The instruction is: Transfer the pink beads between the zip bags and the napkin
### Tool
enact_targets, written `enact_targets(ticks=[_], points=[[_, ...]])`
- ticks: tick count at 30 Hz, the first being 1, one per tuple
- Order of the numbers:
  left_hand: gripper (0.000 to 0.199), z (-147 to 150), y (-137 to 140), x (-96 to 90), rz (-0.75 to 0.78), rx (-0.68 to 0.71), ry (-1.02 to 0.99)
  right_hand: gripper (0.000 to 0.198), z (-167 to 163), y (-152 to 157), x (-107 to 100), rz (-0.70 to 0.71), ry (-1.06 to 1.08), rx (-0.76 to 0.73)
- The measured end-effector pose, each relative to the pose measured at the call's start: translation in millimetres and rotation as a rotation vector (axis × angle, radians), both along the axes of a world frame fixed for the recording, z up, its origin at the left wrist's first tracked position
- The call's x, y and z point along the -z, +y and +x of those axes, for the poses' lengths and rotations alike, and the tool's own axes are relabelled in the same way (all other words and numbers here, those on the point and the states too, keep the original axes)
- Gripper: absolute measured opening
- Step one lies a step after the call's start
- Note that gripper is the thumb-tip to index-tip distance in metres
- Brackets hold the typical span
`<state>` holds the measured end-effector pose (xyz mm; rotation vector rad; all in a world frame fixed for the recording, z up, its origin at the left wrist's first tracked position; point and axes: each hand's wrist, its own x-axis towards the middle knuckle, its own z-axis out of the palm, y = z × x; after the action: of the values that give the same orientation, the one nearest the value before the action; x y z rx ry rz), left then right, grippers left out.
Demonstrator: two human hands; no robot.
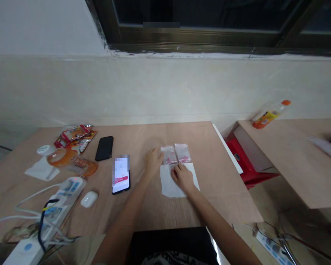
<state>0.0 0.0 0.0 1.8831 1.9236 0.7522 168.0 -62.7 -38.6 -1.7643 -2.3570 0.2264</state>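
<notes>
Two plastic bags point lengthways forward, right of the left hand and just beyond the right hand; both hands loosely curled, any grip unclear.

White sheet, pink-flecked bags
</notes>
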Motion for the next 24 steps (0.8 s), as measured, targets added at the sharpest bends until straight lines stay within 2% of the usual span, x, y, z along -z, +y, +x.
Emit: enact_targets(ticks=[3,10,18,24], points=[[0.03,4,13,10.0,-0.046,-0.073,0.079,0.023,1,-1,-2,0.021,0.035,-0.002],[0.022,9,32,11.0,-0.103,-0.157,0.012,0.02,3,-3,-6,0.065,0.135,-0.002],[0.016,1,45,22.6,-0.101,-0.103,-0.11,0.02,4,-1,-5,0.07,0.205,0.002],[0.013,4,52,16.5,-0.038,-0.095,-0.169,0.021,4,0,-4,0.075,0.231,0.016]])
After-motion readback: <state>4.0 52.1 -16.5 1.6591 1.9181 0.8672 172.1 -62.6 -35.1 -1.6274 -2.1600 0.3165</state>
